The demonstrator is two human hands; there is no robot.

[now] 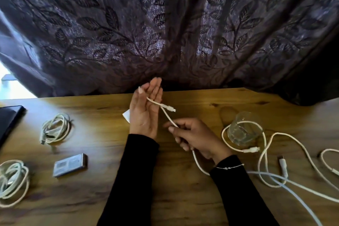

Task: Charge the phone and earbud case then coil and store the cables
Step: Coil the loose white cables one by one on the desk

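Limp, light white cable (167, 115): left hand (145, 113) flat-fingered beneath its plug end; right hand (194, 137) pinches the slack.

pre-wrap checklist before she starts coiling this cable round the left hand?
1. Cable end lies across left hand: ok, connector sticks out past the palm.
2. Left fingers straight for wrapping: ok.
3. Right hand pinches white cable: ok.
4. Trailing length free: not ok, loose cables cross near the glass.
5. Far end unplugged: cannot tell.
6. Two coiled cables already aside: ok.
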